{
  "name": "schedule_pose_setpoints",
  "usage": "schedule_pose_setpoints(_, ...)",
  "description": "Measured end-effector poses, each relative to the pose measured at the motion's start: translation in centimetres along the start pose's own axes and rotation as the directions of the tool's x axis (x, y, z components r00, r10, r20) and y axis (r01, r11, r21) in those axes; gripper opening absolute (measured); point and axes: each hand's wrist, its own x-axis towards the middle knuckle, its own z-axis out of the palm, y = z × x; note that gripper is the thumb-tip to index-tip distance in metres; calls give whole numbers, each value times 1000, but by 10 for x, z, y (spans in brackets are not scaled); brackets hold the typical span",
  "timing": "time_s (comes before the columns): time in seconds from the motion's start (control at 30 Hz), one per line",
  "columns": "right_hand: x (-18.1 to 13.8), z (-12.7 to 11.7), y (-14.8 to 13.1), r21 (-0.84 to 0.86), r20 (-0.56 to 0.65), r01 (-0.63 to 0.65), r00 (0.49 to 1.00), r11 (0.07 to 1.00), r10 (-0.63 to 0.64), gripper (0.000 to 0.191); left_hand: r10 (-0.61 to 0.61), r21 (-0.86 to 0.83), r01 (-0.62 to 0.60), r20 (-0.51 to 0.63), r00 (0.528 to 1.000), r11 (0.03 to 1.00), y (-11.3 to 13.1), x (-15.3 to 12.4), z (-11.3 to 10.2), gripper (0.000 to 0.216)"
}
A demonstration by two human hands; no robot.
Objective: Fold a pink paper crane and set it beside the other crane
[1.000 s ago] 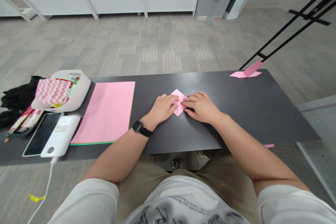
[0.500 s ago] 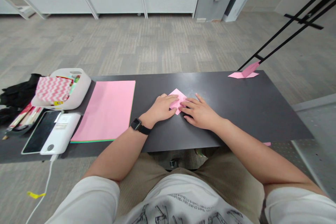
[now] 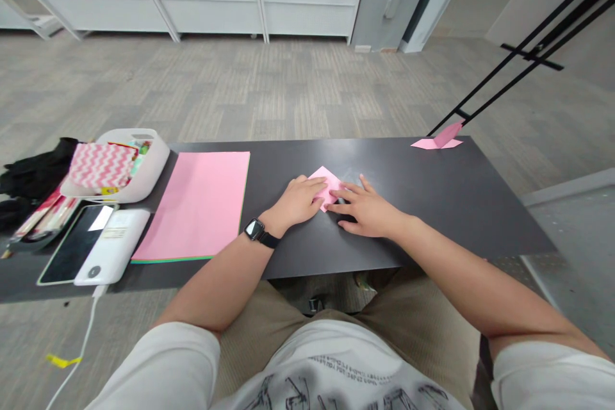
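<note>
A small folded piece of pink paper, roughly diamond-shaped, lies flat on the dark table between my hands. From the left, my left hand rests on its edge, fingers laid over the paper. My right hand lies on the right side with fingers spread, the fingertips touching the paper. Parts of the paper are covered by fingers, so its exact folds cannot be made out. To the left lies a stack of large sheets, pink on top with a green edge below.
A folded pink paper figure stands at the table's far right corner. On the left are a white basket with packets, a phone, a white power bank with a cable, and a black cloth. Black poles rise beyond the right corner.
The camera view has shifted slightly. Both hands stay on the pink paper, with the right fingers moved only a little.
</note>
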Motion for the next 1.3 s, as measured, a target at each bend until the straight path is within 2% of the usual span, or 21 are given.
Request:
schedule_pose_setpoints(0.27,3,17,13,150,-187,-28,981,988,56,39,-30,25,29,20,999,999,3,-2,-2,55)
schedule_pose_setpoints(0.73,24,24,46,194,-305,-168,926,967,222,40,-27,-7,28,45,999,1000,0,0,-1,54)
schedule_pose_setpoints(0.93,34,19,56,180,-396,-244,869,953,297,38,-57,3,57,46,997,998,5,1,-4,57)
schedule_pose_setpoints(1.1,46,9,40,206,-360,-240,883,949,301,27,-77,7,77,40,996,997,7,1,-4,63)
schedule_pose_setpoints(1.23,49,18,24,207,-331,-233,897,950,292,20,-51,-54,51,4,999,997,4,1,-4,70)
schedule_pose_setpoints(1.3,49,24,23,192,-326,-230,902,954,283,20,-15,-104,9,-53,998,995,-1,0,-6,68)
